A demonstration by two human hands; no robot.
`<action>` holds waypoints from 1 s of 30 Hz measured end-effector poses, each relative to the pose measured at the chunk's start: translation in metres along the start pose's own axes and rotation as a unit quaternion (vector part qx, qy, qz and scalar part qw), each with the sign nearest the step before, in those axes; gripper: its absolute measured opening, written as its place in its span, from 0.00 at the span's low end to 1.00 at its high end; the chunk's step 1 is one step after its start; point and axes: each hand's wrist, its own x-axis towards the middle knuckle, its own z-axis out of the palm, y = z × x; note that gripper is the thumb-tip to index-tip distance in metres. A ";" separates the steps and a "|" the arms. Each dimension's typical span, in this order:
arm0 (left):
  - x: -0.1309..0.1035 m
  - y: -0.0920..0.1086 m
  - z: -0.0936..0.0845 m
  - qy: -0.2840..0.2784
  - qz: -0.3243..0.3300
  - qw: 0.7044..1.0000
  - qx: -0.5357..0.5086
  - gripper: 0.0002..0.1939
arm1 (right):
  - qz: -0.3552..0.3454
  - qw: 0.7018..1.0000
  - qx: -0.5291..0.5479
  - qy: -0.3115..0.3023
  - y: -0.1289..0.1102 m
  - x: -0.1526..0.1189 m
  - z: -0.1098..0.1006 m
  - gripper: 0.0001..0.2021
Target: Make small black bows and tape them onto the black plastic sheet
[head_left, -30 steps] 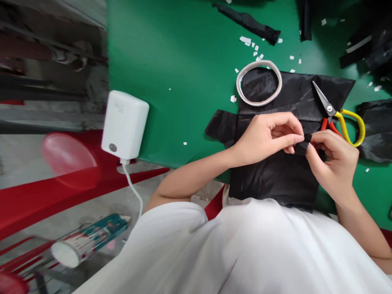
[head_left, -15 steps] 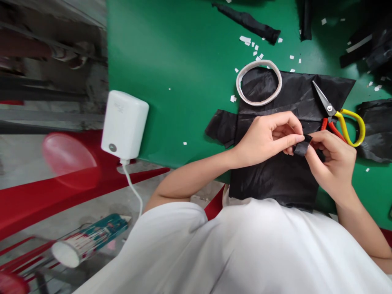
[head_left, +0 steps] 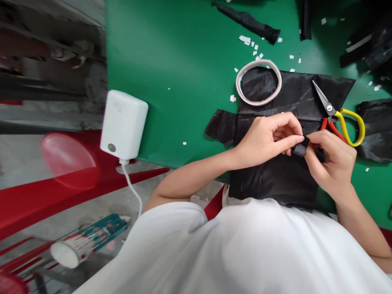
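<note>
My left hand (head_left: 272, 136) pinches the end of a small folded black fabric piece (head_left: 299, 149). Facing it, my right hand (head_left: 332, 157) grips the other side of that piece between thumb and fingers. Both hands are over a large black fabric sheet (head_left: 272, 179) that lies on the green table (head_left: 171, 49). A roll of whitish tape (head_left: 259, 103) rests on the sheet's upper left part. Scissors (head_left: 329, 108) with yellow and red handles lie just above my right hand, points toward the upper left.
A white box with a cable (head_left: 124, 124) is at the table's left edge. Black strips (head_left: 248, 21) and white scraps (head_left: 245, 39) lie beyond the tape. More black fabric (head_left: 376, 130) is at right; a red chair (head_left: 36, 192) stands lower left.
The fingertips of my right hand have shifted slightly left, closer to my left fingertips, and less of the small black piece shows between them.
</note>
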 end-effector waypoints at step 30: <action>0.003 0.011 -0.018 0.084 0.107 0.965 0.223 0.19 | 0.032 0.999 0.014 0.042 -0.001 -0.001 -0.004 0.08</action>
